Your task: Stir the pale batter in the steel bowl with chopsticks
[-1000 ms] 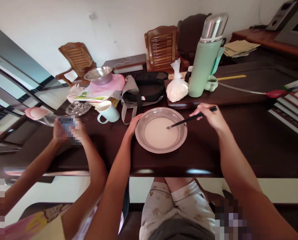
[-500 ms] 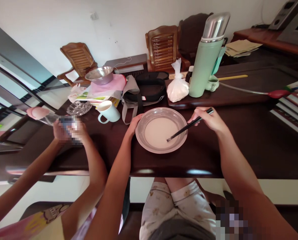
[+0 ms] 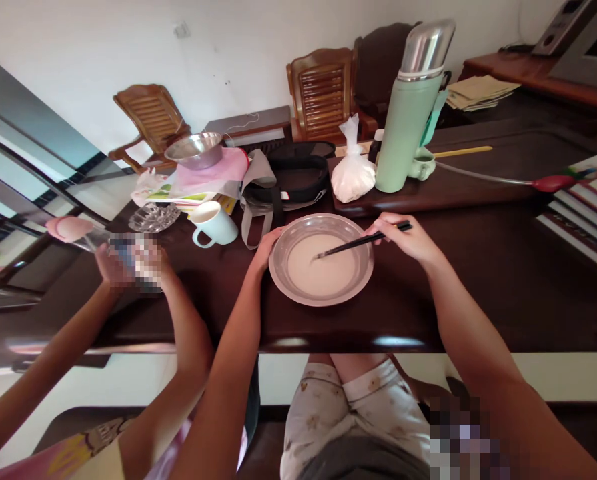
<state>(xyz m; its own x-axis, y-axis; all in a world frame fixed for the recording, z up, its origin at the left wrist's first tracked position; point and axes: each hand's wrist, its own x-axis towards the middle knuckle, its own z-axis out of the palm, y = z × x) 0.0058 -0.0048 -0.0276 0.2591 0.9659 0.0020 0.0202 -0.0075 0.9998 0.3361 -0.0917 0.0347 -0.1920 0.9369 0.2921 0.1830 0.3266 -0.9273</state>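
Observation:
A round metal bowl stands near the front of the dark table, holding a pale, milky liquid. My left hand grips the bowl's left rim, its fingertips partly hidden behind the bowl. In my right hand, at the bowl's right side, is a pair of black chopsticks. Their tips reach into the liquid left of its middle. Behind the bowl sits a knotted clear plastic bag of white powder.
A white mug, a glass ashtray and a grey-black strapped bag stand at the back left. A tall green thermos rises behind my right hand; books are at far right. Another person's hands hold a blurred object on the left.
The chopstick tips have swept from the lower right of the liquid to its upper left. My right hand has moved slightly left, while my left hand stays on the rim.

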